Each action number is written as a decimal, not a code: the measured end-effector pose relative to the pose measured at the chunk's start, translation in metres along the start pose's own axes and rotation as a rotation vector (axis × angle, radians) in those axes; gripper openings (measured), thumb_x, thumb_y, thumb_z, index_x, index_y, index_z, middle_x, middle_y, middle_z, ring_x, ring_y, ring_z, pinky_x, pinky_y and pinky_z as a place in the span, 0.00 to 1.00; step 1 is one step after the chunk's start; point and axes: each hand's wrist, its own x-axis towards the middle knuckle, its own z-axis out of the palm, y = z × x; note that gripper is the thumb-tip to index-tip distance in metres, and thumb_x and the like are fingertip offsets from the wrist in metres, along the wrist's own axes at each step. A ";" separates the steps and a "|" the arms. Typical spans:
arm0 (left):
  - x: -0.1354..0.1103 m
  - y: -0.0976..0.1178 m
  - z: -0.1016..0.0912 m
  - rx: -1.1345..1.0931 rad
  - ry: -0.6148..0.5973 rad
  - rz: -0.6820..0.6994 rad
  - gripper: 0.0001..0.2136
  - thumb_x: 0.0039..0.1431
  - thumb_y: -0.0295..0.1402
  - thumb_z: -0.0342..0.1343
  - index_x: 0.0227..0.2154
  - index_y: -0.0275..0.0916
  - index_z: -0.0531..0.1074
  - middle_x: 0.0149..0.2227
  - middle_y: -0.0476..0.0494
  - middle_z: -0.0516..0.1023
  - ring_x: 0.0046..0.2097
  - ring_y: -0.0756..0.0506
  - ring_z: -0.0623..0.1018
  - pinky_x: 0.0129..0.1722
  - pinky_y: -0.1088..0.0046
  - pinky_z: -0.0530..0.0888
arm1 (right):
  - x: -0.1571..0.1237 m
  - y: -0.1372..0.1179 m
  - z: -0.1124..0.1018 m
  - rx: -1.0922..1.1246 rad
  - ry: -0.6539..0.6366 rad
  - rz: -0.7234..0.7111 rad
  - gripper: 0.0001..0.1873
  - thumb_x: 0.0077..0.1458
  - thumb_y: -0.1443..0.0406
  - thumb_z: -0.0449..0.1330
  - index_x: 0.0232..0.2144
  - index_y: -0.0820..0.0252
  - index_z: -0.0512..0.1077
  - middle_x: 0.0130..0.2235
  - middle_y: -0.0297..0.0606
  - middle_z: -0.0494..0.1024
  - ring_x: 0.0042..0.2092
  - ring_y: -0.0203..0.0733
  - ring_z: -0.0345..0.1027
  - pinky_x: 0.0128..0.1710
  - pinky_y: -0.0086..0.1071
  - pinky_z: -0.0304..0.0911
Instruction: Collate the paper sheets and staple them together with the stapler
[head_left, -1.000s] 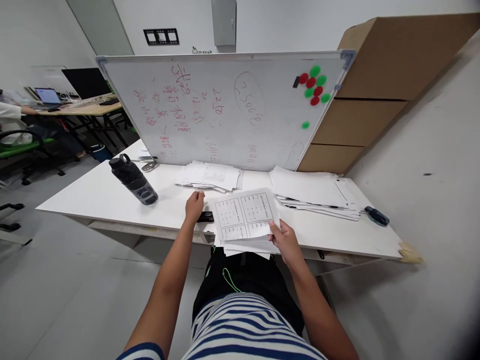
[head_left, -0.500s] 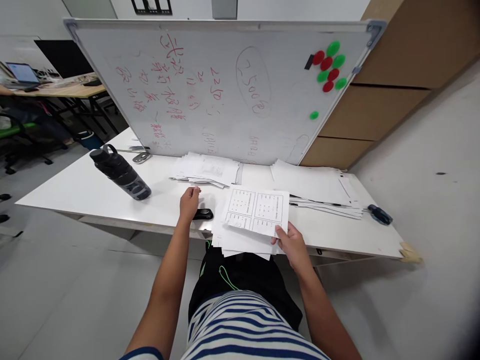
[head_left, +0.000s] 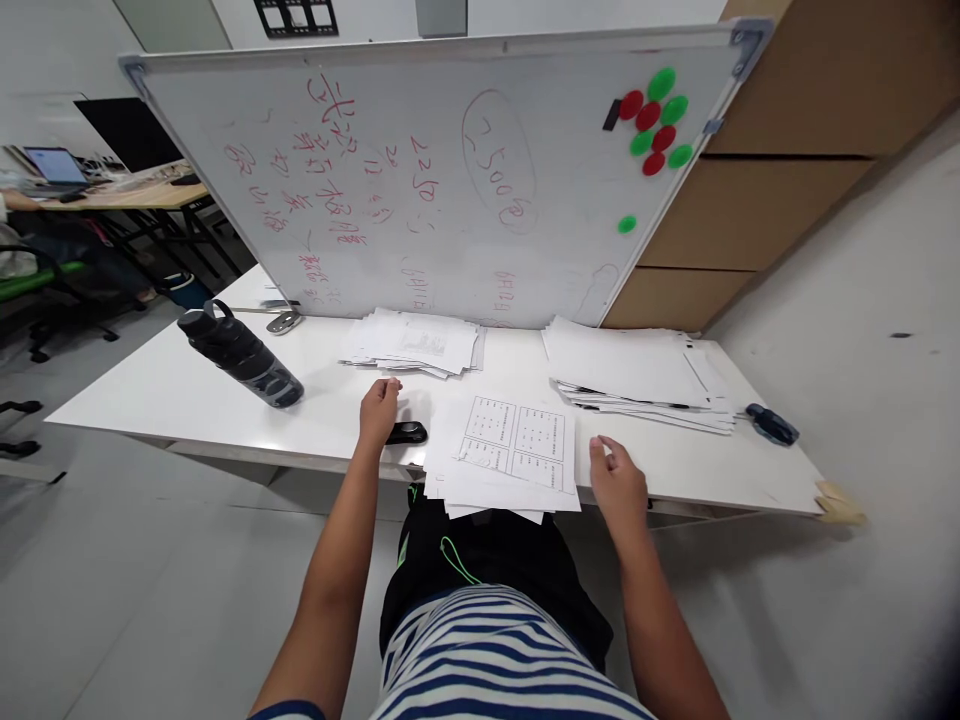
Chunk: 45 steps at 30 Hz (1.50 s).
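A printed sheet with four table blocks lies on top of a small paper stack at the near edge of the white table. My right hand hovers just right of that stack, fingers loosely curled and apart, holding nothing. My left hand rests on the table with curled fingers beside a small black object, touching or nearly touching it. Whether it grips the object I cannot tell.
Two more paper piles, a middle pile and a right pile, lie at the foot of a leaning whiteboard with red and green magnets. A dark bottle lies on its side at left. A dark stapler sits far right. Cardboard boxes stand behind.
My right hand has laid the printed sheet down flat on the near stack and let go, moving off to the right. My left hand has stayed by the black object.
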 end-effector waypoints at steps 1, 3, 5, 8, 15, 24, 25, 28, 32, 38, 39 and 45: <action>-0.002 0.003 0.000 0.061 -0.005 0.003 0.19 0.64 0.51 0.44 0.37 0.43 0.73 0.41 0.43 0.80 0.43 0.42 0.77 0.42 0.66 0.71 | 0.007 0.006 0.002 -0.001 0.034 -0.026 0.34 0.60 0.45 0.46 0.54 0.61 0.73 0.32 0.43 0.78 0.36 0.50 0.70 0.36 0.36 0.59; -0.006 0.009 0.002 0.250 -0.012 0.041 0.19 0.65 0.50 0.43 0.38 0.43 0.73 0.41 0.41 0.80 0.43 0.39 0.77 0.43 0.63 0.70 | 0.019 0.016 0.009 0.016 0.047 -0.095 0.34 0.60 0.45 0.46 0.54 0.62 0.73 0.32 0.43 0.79 0.36 0.49 0.71 0.37 0.36 0.60; -0.010 0.016 0.006 0.457 0.000 0.128 0.19 0.66 0.47 0.43 0.39 0.42 0.74 0.42 0.38 0.80 0.44 0.37 0.77 0.46 0.59 0.68 | 0.024 0.022 0.018 0.034 0.058 -0.143 0.33 0.61 0.47 0.46 0.54 0.63 0.73 0.34 0.45 0.79 0.36 0.49 0.71 0.38 0.37 0.61; -0.012 0.023 0.011 0.666 0.024 0.252 0.19 0.67 0.43 0.42 0.41 0.40 0.75 0.42 0.35 0.80 0.48 0.34 0.75 0.53 0.53 0.63 | 0.025 0.025 0.031 -0.007 0.142 -0.166 0.32 0.63 0.52 0.42 0.53 0.66 0.73 0.39 0.50 0.80 0.40 0.50 0.72 0.41 0.38 0.62; 0.026 0.045 0.032 0.792 -0.259 0.527 0.18 0.63 0.41 0.50 0.53 0.44 0.71 0.57 0.37 0.73 0.60 0.34 0.68 0.60 0.54 0.60 | 0.024 0.023 0.043 -0.064 0.196 -0.147 0.29 0.64 0.55 0.42 0.55 0.66 0.72 0.42 0.50 0.81 0.42 0.50 0.73 0.42 0.37 0.62; 0.079 0.071 0.085 0.882 -0.495 0.582 0.24 0.56 0.39 0.59 0.57 0.46 0.67 0.58 0.37 0.73 0.62 0.34 0.68 0.59 0.57 0.62 | 0.027 0.025 0.044 -0.021 0.161 -0.153 0.27 0.66 0.57 0.42 0.56 0.65 0.70 0.49 0.50 0.79 0.48 0.50 0.73 0.46 0.38 0.63; 0.083 0.070 0.086 0.887 -0.508 0.556 0.22 0.57 0.40 0.58 0.55 0.46 0.69 0.55 0.37 0.75 0.59 0.34 0.71 0.57 0.57 0.64 | 0.027 0.025 0.044 -0.021 0.158 -0.156 0.27 0.66 0.57 0.42 0.56 0.64 0.70 0.50 0.49 0.79 0.49 0.50 0.73 0.47 0.38 0.63; 0.089 0.067 0.085 0.867 -0.523 0.495 0.16 0.61 0.40 0.52 0.50 0.47 0.73 0.51 0.39 0.78 0.52 0.36 0.77 0.50 0.61 0.68 | 0.027 0.025 0.043 -0.022 0.158 -0.164 0.26 0.67 0.57 0.42 0.55 0.64 0.70 0.50 0.48 0.79 0.50 0.49 0.73 0.47 0.38 0.64; 0.089 0.065 0.083 0.865 -0.489 0.438 0.16 0.62 0.36 0.47 0.49 0.45 0.74 0.49 0.38 0.79 0.50 0.36 0.77 0.44 0.64 0.69 | 0.027 0.026 0.044 -0.020 0.172 -0.187 0.26 0.67 0.58 0.42 0.55 0.64 0.71 0.49 0.47 0.80 0.49 0.49 0.74 0.46 0.37 0.65; 0.084 0.076 0.084 0.817 -0.399 0.325 0.15 0.59 0.37 0.47 0.43 0.41 0.75 0.41 0.37 0.81 0.43 0.37 0.78 0.38 0.66 0.69 | 0.029 0.029 0.047 -0.006 0.223 -0.230 0.25 0.67 0.58 0.44 0.52 0.64 0.73 0.46 0.47 0.81 0.46 0.50 0.76 0.41 0.36 0.66; 0.084 0.078 0.084 0.793 -0.376 0.300 0.14 0.59 0.37 0.47 0.42 0.41 0.76 0.41 0.38 0.81 0.43 0.37 0.78 0.37 0.67 0.69 | 0.029 0.029 0.047 -0.003 0.222 -0.237 0.25 0.67 0.58 0.44 0.52 0.64 0.73 0.46 0.47 0.81 0.45 0.50 0.76 0.40 0.36 0.66; 0.080 0.089 0.076 0.690 -0.215 0.210 0.14 0.57 0.44 0.52 0.39 0.43 0.74 0.46 0.41 0.80 0.46 0.39 0.77 0.39 0.68 0.69 | 0.028 0.030 0.044 -0.001 0.203 -0.256 0.25 0.67 0.59 0.43 0.53 0.63 0.73 0.47 0.47 0.81 0.45 0.51 0.75 0.40 0.37 0.66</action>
